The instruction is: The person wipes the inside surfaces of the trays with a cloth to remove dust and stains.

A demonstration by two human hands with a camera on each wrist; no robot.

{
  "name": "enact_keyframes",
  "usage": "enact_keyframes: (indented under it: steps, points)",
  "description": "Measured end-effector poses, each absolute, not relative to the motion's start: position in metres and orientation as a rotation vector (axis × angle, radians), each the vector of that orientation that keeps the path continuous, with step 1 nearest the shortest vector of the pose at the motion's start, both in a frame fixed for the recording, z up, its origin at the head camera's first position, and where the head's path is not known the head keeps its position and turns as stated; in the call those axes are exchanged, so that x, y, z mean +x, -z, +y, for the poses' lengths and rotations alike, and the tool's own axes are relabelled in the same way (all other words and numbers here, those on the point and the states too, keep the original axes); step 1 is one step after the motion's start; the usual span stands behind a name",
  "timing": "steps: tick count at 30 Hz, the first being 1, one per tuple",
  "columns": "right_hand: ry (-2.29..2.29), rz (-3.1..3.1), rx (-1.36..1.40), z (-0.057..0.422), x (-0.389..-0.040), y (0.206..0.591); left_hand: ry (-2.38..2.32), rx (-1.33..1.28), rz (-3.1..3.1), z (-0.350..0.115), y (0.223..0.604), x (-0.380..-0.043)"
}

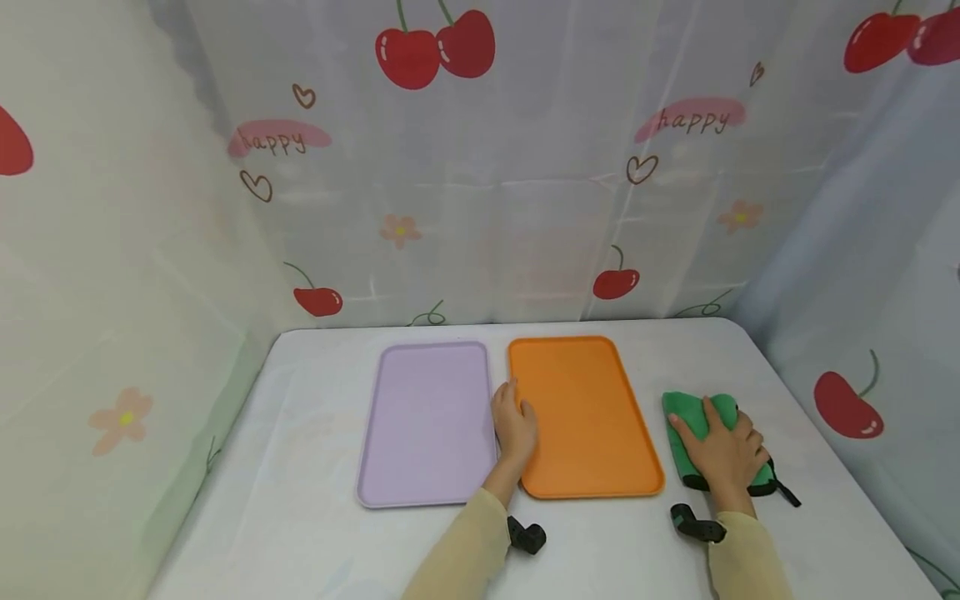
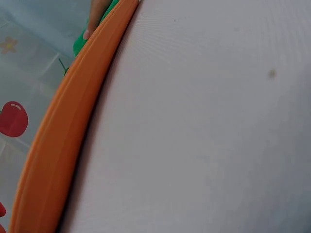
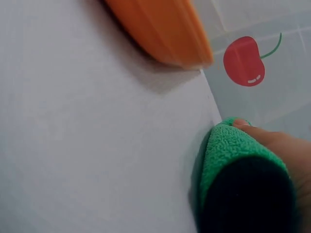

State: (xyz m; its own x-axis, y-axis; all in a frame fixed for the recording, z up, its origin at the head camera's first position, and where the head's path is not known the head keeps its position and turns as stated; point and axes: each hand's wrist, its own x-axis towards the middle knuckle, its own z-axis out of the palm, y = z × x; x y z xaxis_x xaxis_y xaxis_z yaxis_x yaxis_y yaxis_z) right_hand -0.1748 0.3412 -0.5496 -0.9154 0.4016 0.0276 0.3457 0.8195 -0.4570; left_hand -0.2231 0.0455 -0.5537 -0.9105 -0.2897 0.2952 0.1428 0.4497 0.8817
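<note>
On the right of the table lies a folded green cloth (image 1: pixel 682 408) with black edging and a black loop at its near right corner. My right hand (image 1: pixel 723 454) rests on top of it, fingers spread; in the right wrist view a finger (image 3: pixel 272 136) lies over the fuzzy cloth (image 3: pixel 233 145). My left hand (image 1: pixel 515 425) is at the left rim of an orange tray (image 1: pixel 585 417), in the narrow gap beside a lilac tray (image 1: pixel 427 425). Its fingers point away from me and are nearly straight. The left wrist view shows the orange tray's side wall (image 2: pixel 53 165), not the left hand's grip.
Both trays lie flat side by side on the white table (image 1: pixel 300 433). A curtain (image 1: pixel 525 167) printed with cherries and hearts hangs behind the table's far edge and along both sides. Black wrist-worn devices (image 1: pixel 528 536) sit at both cuffs.
</note>
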Motion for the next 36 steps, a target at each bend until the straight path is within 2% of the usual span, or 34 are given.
enact_keyframes:
  steps: [23, 29, 36]
  points:
    - [-0.637, -2.685, -0.581, 0.332, -0.178, 0.554, 1.225, 0.177, -2.242, 0.051, 0.565, -0.227]
    - [-0.628, -2.611, -0.557, 0.33, -0.179, 0.555, 1.56, 0.164, -2.129, 0.051, 0.56, -0.225]
    - [-0.625, -2.547, -0.505, 0.329, -0.179, 0.555, 1.881, 0.331, -2.166, 0.049, 0.552, -0.224]
